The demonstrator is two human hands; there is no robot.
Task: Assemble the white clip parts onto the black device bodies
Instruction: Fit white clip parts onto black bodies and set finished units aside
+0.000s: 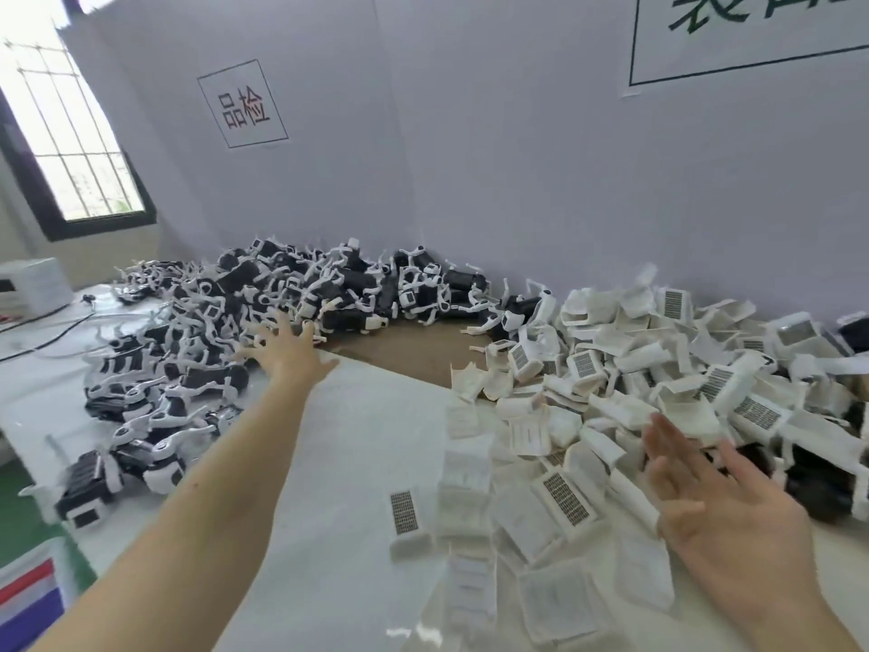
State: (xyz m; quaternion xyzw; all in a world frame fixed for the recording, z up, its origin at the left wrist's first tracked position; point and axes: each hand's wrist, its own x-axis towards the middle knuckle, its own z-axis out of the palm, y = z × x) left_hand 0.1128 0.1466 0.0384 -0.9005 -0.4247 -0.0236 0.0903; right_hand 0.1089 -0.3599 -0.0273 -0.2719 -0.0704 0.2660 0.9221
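Reaching with spread left hand [287, 345] into black device bodies [197, 364], right hand [714, 501] flat and empty beside white clip parts [611, 397]; both heaps large, much assembly apparently left.

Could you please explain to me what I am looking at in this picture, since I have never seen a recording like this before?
There is no machine here: a person wears a camera on the head, so this one picture looks forward and down over their own bare arms. The left hand reaches out with spread fingers to the pile of black device bodies, many of which show white arms. The right hand is open above the heap of white clip parts. Neither hand holds anything. Everything lies on a white table against a wall with two paper signs. A white box sits at the far left.
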